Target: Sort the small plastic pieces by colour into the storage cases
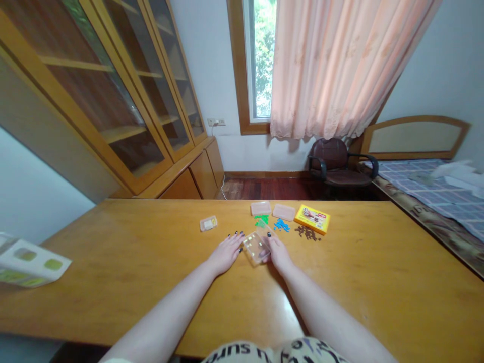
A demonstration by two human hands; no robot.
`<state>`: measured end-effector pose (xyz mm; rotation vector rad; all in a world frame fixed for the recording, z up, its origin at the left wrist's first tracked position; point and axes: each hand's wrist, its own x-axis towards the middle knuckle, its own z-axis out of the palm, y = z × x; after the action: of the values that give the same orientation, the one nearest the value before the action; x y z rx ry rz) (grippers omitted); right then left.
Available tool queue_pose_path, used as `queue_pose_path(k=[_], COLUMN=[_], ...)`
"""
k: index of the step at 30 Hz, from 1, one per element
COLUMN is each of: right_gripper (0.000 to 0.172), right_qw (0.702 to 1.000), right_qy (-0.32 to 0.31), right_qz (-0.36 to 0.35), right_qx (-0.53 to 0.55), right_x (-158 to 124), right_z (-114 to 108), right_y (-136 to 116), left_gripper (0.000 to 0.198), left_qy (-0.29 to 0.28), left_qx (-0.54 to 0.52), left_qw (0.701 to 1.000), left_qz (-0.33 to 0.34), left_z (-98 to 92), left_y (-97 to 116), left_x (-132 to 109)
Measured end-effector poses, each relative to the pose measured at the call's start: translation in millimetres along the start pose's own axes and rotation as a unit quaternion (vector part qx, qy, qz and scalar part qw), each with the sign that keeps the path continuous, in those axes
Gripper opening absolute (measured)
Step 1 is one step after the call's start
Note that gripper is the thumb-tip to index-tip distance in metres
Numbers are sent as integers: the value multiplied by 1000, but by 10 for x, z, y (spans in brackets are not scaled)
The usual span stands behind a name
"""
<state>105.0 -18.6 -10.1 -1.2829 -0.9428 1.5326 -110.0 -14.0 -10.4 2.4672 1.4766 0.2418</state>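
Observation:
In my right hand [277,251] is a clear plastic box [256,248], tilted, its lid raised and several small pale-yellow pieces inside. My left hand [226,252] lies flat on the wooden table [170,252] with fingers spread, its fingertips beside the box's left edge. Beyond the box are a pile of green pieces [261,220], a pile of blue pieces [282,225] and, to the right, a pile of brown pieces [308,233].
Two pale plastic boxes [260,208] [284,212] and a yellow carton [312,219] stand behind the piles. A small clear container [208,224] holds white and yellow items at left. A white-green carton [34,263] is at the far left. A chair [333,161] stands beyond the table.

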Motion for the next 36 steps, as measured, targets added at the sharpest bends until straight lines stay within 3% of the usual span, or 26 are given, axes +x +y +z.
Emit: queue_pose_path(k=[5,12,20,29,36], right_gripper=[43,41,42,38,35], right_qw=[1000,1000,1000,1000,1000], right_qy=[-2,1,4,1,4], right_qz=[-1,-5,-2,7,15], right_qx=[-11,2,-3,-5,-4], right_x=[-7,-10,-26,-39,-35], right_z=[-4,-14,-18,-18,-9], right_y=[-10,-10,-41,-67,-79], left_gripper=[50,51,25,23,22], left_qy=[-2,40,-71,-100,-107], left_qx=[7,155,156,172,202], left_qw=[1000,986,980,967,963], left_qz=[-4,-39,-104,-161,-142], left_z=[-63,-303,-258,-209,-284], left_y=[-35,99,262,337,375], left_x=[37,149,341,383,350])
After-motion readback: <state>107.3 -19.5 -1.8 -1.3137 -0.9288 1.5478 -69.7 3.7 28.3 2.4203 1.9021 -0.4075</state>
